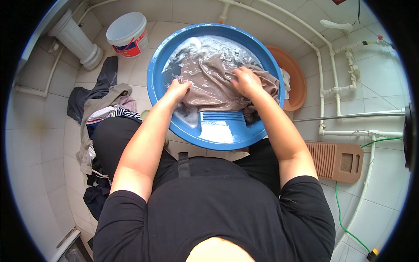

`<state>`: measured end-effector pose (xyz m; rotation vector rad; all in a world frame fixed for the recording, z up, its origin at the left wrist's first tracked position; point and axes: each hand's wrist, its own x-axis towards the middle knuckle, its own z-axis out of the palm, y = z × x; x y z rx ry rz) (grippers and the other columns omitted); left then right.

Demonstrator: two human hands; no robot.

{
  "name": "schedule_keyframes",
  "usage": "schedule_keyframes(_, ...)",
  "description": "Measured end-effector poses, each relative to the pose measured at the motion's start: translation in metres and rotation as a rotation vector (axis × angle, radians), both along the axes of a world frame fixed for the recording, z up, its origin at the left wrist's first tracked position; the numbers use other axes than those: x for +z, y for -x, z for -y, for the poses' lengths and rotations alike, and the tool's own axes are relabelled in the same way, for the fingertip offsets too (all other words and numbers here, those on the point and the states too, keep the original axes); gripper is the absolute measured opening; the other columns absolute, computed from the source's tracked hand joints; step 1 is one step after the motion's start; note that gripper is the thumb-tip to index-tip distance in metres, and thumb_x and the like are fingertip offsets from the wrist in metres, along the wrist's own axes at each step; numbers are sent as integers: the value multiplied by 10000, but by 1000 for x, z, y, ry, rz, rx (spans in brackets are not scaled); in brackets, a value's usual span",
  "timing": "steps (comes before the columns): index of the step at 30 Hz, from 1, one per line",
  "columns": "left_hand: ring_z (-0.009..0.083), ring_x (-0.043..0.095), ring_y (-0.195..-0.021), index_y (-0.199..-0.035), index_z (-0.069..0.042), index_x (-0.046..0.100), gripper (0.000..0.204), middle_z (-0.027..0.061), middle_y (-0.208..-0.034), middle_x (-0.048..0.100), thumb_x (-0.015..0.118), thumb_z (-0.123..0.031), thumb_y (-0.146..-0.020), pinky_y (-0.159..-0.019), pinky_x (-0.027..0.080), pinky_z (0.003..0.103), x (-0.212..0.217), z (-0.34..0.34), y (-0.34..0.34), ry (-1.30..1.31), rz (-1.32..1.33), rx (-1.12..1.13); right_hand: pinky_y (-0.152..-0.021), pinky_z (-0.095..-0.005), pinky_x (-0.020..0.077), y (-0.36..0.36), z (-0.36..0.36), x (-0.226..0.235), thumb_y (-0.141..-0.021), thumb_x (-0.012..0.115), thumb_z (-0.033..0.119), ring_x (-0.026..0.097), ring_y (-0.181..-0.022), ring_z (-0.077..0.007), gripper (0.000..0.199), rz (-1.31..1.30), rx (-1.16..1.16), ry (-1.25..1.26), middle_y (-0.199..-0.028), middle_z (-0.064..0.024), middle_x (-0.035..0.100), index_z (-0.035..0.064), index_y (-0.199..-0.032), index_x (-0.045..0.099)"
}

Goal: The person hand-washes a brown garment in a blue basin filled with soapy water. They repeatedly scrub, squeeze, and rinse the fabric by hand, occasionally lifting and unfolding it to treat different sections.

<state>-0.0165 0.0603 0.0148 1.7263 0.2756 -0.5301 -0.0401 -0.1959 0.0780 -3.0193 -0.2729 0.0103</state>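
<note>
A wet taupe-brown garment lies spread and wrinkled in a round blue basin of sudsy water. My left hand grips the garment's left side, its fingers closed on the cloth. On the right, my right hand has curled fingers gathering a bunched fold of the same fabric. The basin's built-in ribbed washboard slopes at the near side, below the garment. A darker piece of cloth shows by the washboard's right edge; whether it belongs to the garment I cannot tell.
Piled clothes lie on the tiled floor at left. Behind them stand a white bucket and a white pedestal. An orange basin sits partly behind the blue one. At right are a brown washboard, white pipes and a green hose.
</note>
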Motion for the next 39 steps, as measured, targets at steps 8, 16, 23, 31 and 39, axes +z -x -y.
schedule_keyframes(8, 150, 538, -621, -850, 8, 617, 229, 53, -722, 602, 616, -214, -793, -539, 406, 278, -1, -4, -1, 196, -120, 18, -732, -398, 467, 20, 13, -13, -760, 649, 342, 607, -828, -320, 314, -188, -192, -299, -873, -162, 638, 68, -913, 629)
schedule_keyframes(16, 274, 615, -797, -930, -49, 655, 253, 135, -872, 646, 627, -252, -781, -751, 459, 338, 0, -11, -5, -441, 545, -76, -649, -229, 418, 23, 56, 9, -890, 523, 256, 485, -645, -89, 179, -290, -451, -1500, -751, 17, 551, 92, -837, 569)
schedule_keyframes(23, 93, 575, -728, -917, -11, 625, 151, 30, -842, 638, 573, -144, -867, -686, 449, 216, 54, -13, -7, 544, 352, 106, -708, -307, 463, 20, 54, 50, -900, 498, 234, 548, -764, -132, 165, -215, -440, -1818, -809, -39, 575, 85, -851, 549)
schedule_keyframes(31, 125, 613, -733, -939, 20, 624, 134, 71, -844, 656, 617, -26, -813, -693, 486, 234, 169, -6, -1, 762, 639, 40, -700, -280, 479, 13, 89, 148, -892, 538, 168, 567, -759, -125, 141, -29, -152, -1747, -839, -41, 602, 30, -912, 564)
schedule_keyframes(39, 150, 616, -819, -1048, 12, 589, 211, 82, -942, 644, 570, -20, -841, -754, 499, 263, 149, 15, -37, 794, 495, 78, -681, -306, 504, -39, 121, 121, -868, 580, 160, 595, -721, -148, 127, 41, -239, -1744, -830, -49, 622, 38, -902, 579)
